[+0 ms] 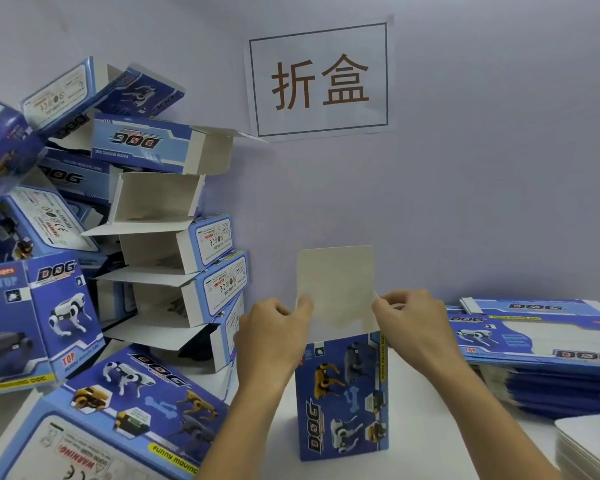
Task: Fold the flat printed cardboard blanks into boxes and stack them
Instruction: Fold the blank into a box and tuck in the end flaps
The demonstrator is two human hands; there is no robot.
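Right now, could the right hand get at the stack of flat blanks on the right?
Probably yes, once it lets go. The right hand pinches the upright box's lid flap, so it is occupied. The stack of flat blanks lies just beside it, with nothing between them.

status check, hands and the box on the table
Left hand and right hand pinch the side edges of the raised top flap. Box upright on the table, top not yet shut. Nothing in the way.
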